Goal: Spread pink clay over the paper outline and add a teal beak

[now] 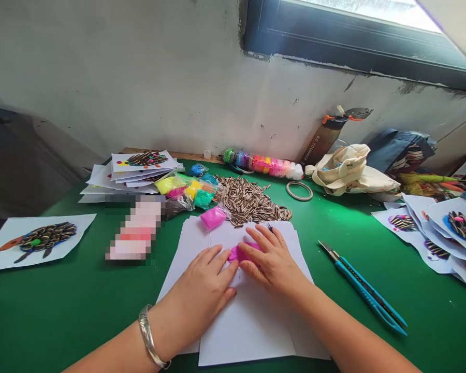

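Here the left hand point(205, 282) and right hand point(271, 261), fingers outstretched, press smooth pink clay point(244, 252) onto flat white paper point(248, 331), striped, pointed seeds point(248, 201) heaped beyond.

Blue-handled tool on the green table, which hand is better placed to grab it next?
Probably your right hand: the blue-handled tool lies on that side of the white paper. Your left hand is farther away and would likely cross the right arm.

The clay point(236, 254) is bright pink; the paper point(248, 326) is plain white. The table point(81, 300) is solid green, the seeds point(245, 199) striped dark and off-white. The cutter point(357, 280) is blue and black.
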A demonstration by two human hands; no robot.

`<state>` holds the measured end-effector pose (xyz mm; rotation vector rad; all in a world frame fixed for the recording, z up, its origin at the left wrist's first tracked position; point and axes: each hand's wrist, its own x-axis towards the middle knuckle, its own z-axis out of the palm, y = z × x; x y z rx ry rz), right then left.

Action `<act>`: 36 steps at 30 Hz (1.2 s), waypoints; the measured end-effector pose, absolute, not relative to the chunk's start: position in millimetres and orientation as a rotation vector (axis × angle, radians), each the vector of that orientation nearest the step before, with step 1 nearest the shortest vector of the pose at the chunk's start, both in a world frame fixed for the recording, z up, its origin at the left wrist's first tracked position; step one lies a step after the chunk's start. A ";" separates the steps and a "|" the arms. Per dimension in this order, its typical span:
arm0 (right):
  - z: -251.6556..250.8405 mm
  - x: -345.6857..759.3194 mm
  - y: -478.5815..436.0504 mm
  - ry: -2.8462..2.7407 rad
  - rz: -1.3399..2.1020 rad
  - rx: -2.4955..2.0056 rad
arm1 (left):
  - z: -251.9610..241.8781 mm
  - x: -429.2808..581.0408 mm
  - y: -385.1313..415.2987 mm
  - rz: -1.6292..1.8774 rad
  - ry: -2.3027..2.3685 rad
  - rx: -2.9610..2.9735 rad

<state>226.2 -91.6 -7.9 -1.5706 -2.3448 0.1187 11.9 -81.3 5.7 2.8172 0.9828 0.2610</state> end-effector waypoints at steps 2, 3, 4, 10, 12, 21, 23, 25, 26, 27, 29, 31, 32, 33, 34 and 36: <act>-8.8 227.9 -91.6 -2.312 0.098 -1.566 | 5.2 11.2 -81.5 0.251 0.983 2.824; -9.0 228.0 -91.6 -2.304 0.092 -1.567 | 5.1 10.9 -81.5 0.250 0.982 2.825; -9.0 227.4 -91.6 -2.306 0.091 -1.569 | 5.0 10.8 -81.6 0.251 0.982 2.824; -7.8 222.1 -90.5 -2.361 0.130 -1.600 | 4.6 11.4 -81.4 0.249 0.998 2.805; -7.9 222.9 -90.6 -2.353 0.115 -1.591 | 4.3 11.5 -81.1 0.254 0.995 2.804; -7.0 218.6 -92.0 -2.388 0.104 -1.572 | 5.5 11.5 -82.9 0.275 0.995 2.769; -6.7 218.4 -91.4 -2.384 0.117 -1.583 | 5.8 11.7 -82.8 0.282 0.996 2.769; -6.9 220.1 -91.0 -2.370 0.127 -1.584 | 5.9 11.9 -82.3 0.288 0.999 2.768; -7.1 221.3 -90.9 -2.355 0.123 -1.585 | 5.8 12.0 -82.0 0.290 1.002 2.767; -7.3 222.6 -91.0 -2.333 0.112 -1.588 | 5.6 12.1 -81.8 0.288 1.000 2.768; -7.6 224.3 -91.4 -2.289 0.078 -1.595 | 5.2 12.3 -81.5 0.282 0.994 2.774; -7.7 223.8 -92.2 -2.294 0.063 -1.585 | 4.9 12.5 -81.6 0.278 0.991 2.775; -7.6 222.7 -92.5 -2.316 0.067 -1.572 | 5.0 12.6 -81.8 0.277 0.990 2.771; -7.5 221.2 -92.8 -2.342 0.076 -1.563 | 5.2 12.6 -81.9 0.277 0.991 2.766; -7.4 219.6 -92.9 -2.364 0.088 -1.560 | 5.5 12.7 -82.1 0.272 0.993 2.761; -7.6 217.5 -92.5 -2.378 0.110 -1.573 | 6.7 12.7 -82.2 0.250 0.995 2.757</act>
